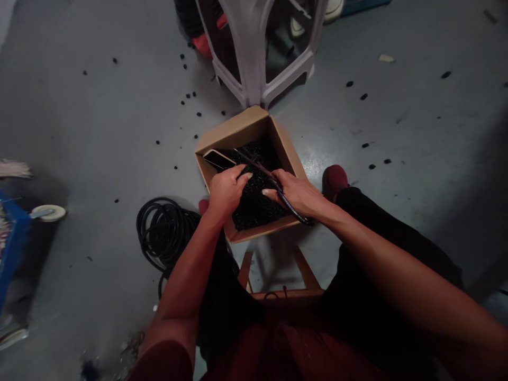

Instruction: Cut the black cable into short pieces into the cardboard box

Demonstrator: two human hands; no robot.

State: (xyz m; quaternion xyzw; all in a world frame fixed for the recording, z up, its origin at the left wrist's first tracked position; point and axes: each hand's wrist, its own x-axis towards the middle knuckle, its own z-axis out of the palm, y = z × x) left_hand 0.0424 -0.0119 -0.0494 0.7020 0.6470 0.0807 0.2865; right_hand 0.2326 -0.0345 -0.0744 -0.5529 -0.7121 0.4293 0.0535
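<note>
An open cardboard box (234,129) sits between my knees, filled with a heap of small black pieces (256,206). My left hand (226,190) rests on the heap, fingers curled, and I cannot tell whether it grips anything. My right hand (297,193) closes around the dark handle of what looks like long scissors (256,165), whose blades reach toward the box's far corner. A smartphone (216,159) lies against the box's left wall, close to my left fingertips.
Black bits lie scattered across the grey floor (349,121). A coil of black cable (164,227) sits to the left of the box, and a white plastic stool (250,47) stands beyond it. A blue crate (14,238) is at the far left. A wooden frame (286,293) lies below the box.
</note>
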